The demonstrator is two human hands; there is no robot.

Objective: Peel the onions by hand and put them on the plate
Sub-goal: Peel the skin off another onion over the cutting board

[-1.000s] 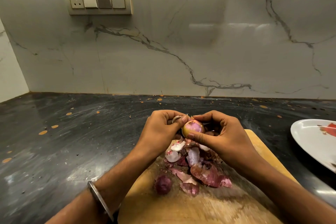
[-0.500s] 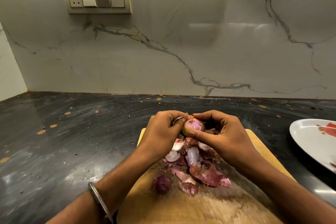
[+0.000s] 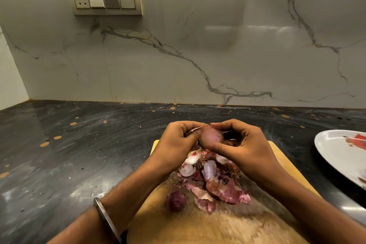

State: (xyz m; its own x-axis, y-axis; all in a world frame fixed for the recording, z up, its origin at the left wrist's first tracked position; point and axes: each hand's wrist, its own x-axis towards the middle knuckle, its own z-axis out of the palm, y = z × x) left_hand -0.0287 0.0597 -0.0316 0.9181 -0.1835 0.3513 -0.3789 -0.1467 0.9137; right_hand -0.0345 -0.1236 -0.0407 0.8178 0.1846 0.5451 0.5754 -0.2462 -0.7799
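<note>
I see board (image 3: 281, 166) under both hands, plate (image 3: 334, 150) well right of them. Right hand (image 3: 245, 148) curled round onion (image 3: 211, 137), thumb beneath. Left hand (image 3: 178, 140) pinching peel (image 3: 195, 129) at onion's top. Peelings (image 3: 223, 188) just below hands.

Plate (image 3: 336, 150) cut off at right edge; blurred cutting board (image 3: 227, 228) partly under peels.
</note>
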